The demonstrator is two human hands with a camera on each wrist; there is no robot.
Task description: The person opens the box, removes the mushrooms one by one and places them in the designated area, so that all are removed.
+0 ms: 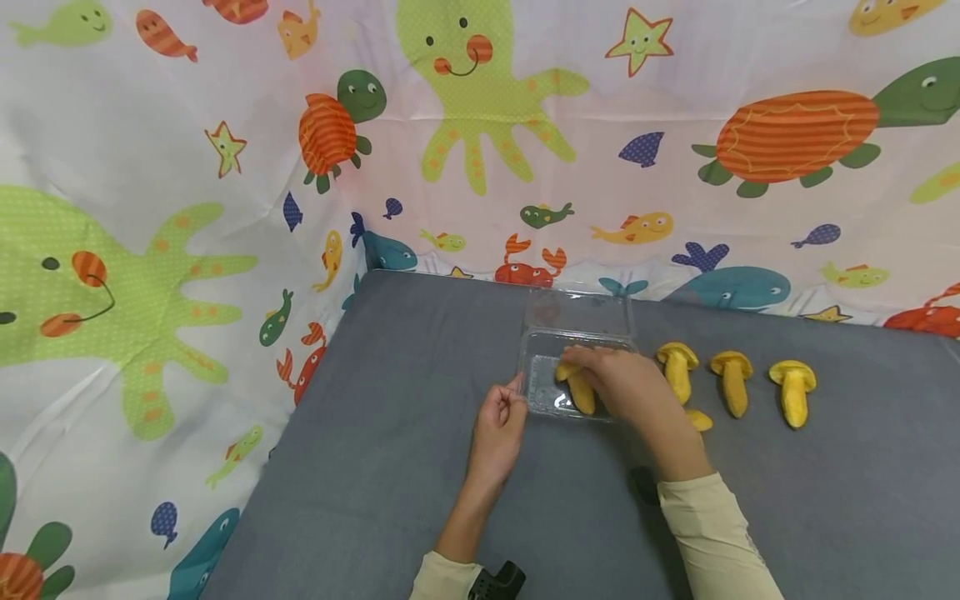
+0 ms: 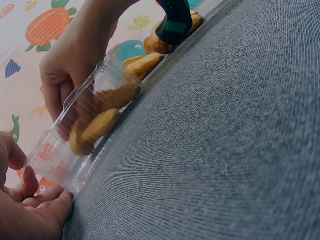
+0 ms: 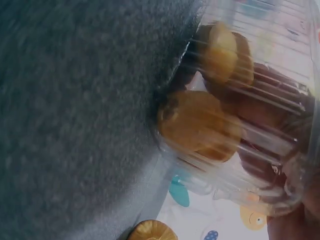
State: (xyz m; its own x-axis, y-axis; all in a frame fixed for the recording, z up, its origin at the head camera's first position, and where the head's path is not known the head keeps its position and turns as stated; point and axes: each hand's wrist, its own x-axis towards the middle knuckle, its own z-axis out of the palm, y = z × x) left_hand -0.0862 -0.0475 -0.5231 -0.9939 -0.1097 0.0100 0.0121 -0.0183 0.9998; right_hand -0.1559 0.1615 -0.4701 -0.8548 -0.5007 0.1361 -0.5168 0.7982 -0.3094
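Observation:
A clear plastic clamshell box (image 1: 542,375) lies on the table with its lid (image 1: 577,312) folded back. My left hand (image 1: 498,425) pinches the box's near left edge, thumb and fingertips at the corner in the left wrist view. Reaching down inside from the right, my right hand (image 1: 618,379) has its fingers curled at a yellow mushroom (image 3: 200,125), partly hidden by the fingers and the blurred plastic wall. Another yellow mushroom (image 1: 580,392) lies in the box beside those fingers; its cap points left.
Right of the box stands a row of yellow mushrooms: one (image 1: 677,371) near the box, a second (image 1: 732,383) and a third (image 1: 793,393) farther right. Another mushroom (image 1: 699,420) shows partly behind the right wrist. A sea-animal printed curtain (image 1: 480,233) borders the grey tabletop (image 1: 420,358).

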